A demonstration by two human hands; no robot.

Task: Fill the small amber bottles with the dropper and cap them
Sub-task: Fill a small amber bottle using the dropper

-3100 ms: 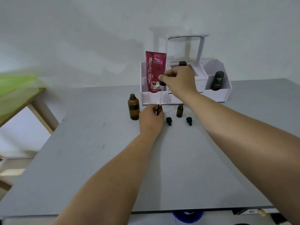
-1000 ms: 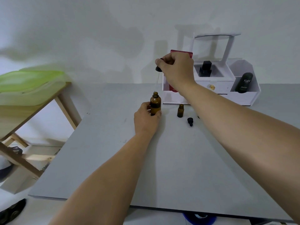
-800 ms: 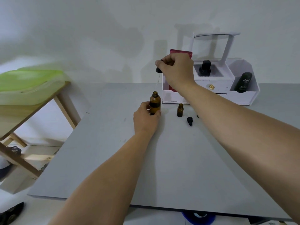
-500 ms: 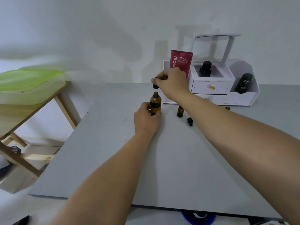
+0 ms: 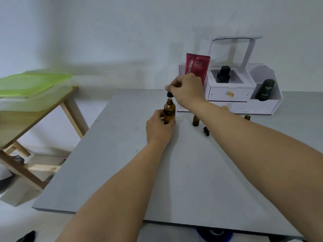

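My left hand grips the larger amber bottle, which stands upright on the grey table. My right hand pinches the black dropper by its bulb, right above the bottle's open mouth; its glass tube goes down into the neck. A small amber bottle stands uncapped to the right. A black cap lies beside it. Another small amber bottle shows just past my right forearm.
A white drawer organizer stands at the back, holding a red tube, a black bottle and a black-capped item. Left of the table is a wooden stand with a green-lidded box.
My right hand has lowered the dropper from high above the larger bottle down to its mouth. My left hand keeps its hold on that bottle.
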